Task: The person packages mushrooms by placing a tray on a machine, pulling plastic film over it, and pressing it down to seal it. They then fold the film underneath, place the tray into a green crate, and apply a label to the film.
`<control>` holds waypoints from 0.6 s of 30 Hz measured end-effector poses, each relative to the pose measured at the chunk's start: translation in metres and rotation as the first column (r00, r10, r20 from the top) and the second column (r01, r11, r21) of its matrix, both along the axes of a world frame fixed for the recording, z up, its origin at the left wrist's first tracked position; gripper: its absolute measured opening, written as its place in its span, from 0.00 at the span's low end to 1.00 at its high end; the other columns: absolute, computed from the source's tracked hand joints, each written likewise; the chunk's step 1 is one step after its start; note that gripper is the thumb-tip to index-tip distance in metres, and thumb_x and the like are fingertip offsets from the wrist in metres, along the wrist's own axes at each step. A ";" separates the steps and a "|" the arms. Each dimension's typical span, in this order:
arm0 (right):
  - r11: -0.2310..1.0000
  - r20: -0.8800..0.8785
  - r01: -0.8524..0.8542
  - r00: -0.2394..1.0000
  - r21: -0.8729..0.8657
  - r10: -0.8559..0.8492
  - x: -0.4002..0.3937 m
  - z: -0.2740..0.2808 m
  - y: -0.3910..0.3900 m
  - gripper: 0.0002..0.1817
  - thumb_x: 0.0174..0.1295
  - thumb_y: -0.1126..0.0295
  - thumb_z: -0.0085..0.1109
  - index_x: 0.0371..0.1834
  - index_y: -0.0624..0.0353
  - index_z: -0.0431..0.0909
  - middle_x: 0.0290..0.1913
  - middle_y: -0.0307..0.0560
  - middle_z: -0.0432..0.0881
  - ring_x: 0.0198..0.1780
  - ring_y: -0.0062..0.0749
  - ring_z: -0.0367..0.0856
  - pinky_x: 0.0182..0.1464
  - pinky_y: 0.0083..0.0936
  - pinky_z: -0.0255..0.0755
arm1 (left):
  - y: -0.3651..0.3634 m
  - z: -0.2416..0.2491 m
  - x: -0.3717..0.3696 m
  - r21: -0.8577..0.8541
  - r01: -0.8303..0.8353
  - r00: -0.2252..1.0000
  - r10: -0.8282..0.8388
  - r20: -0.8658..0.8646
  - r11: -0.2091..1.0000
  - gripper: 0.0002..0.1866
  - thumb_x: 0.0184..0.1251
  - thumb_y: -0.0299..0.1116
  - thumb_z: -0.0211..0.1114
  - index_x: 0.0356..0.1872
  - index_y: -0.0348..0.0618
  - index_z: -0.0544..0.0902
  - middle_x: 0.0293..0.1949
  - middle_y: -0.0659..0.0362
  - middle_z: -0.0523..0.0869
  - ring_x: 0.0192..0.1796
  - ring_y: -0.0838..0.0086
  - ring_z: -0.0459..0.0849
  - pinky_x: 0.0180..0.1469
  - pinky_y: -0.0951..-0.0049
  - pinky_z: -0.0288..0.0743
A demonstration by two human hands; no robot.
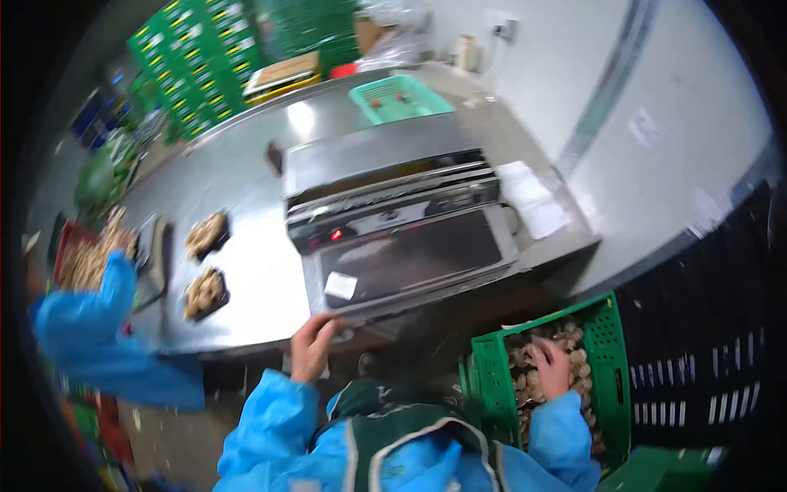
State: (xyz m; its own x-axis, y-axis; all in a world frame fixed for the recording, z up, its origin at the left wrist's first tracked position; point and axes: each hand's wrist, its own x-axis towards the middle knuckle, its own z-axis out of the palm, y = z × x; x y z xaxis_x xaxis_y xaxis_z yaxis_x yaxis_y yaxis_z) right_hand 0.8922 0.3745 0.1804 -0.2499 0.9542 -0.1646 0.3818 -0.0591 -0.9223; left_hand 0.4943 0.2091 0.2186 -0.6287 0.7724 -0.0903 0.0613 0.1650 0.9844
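Note:
My left hand (314, 347) is at the front edge of the steel table, by the near left corner of the wrapping machine (410, 262); its fingers are bent and whether they hold anything is hidden. Down in a green crate (619, 385) at the right, my right hand (551, 366) touches pale brown mushrooms (579, 358), fingers curled among them. A small white paper (340, 285) lies on the machine's front plate. Two dark trays of mushrooms (205, 293) (206, 235) rest on the table left of the machine.
At the left, a co-worker's blue sleeve (86, 316) reaches to a red crate (74, 246) beside a scale (152, 258). A teal basket (402, 98) stands behind the machine, white sheets (531, 199) to its right. Green crates (197, 61) are stacked at the back.

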 end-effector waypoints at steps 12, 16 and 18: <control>0.706 0.443 0.079 0.729 0.703 -0.522 -0.145 -0.041 0.228 0.21 0.51 0.65 0.62 0.50 0.55 0.76 0.51 0.52 0.76 0.61 0.46 0.64 0.58 0.39 0.62 | 0.038 0.011 -0.074 0.077 0.205 0.960 -0.216 0.181 0.976 0.11 0.65 0.27 0.56 0.44 0.32 0.78 0.37 0.54 0.84 0.43 0.72 0.82 0.51 0.72 0.73; 0.831 0.466 0.100 0.789 0.547 -0.401 -0.135 -0.033 0.289 0.07 0.55 0.66 0.59 0.30 0.57 0.81 0.32 0.45 0.83 0.41 0.49 0.78 0.45 0.38 0.70 | 0.078 0.021 -0.041 0.097 0.295 0.929 -0.309 0.206 0.951 0.11 0.66 0.27 0.55 0.45 0.31 0.77 0.38 0.54 0.84 0.44 0.72 0.82 0.51 0.73 0.72; 0.676 0.079 0.352 0.851 0.648 -0.519 -0.107 -0.024 0.303 0.07 0.56 0.68 0.58 0.32 0.61 0.81 0.26 0.47 0.82 0.30 0.44 0.80 0.38 0.33 0.71 | 0.099 0.030 -0.025 0.079 0.345 0.908 -0.354 0.226 0.935 0.11 0.66 0.27 0.55 0.45 0.32 0.77 0.38 0.53 0.84 0.44 0.72 0.82 0.51 0.74 0.72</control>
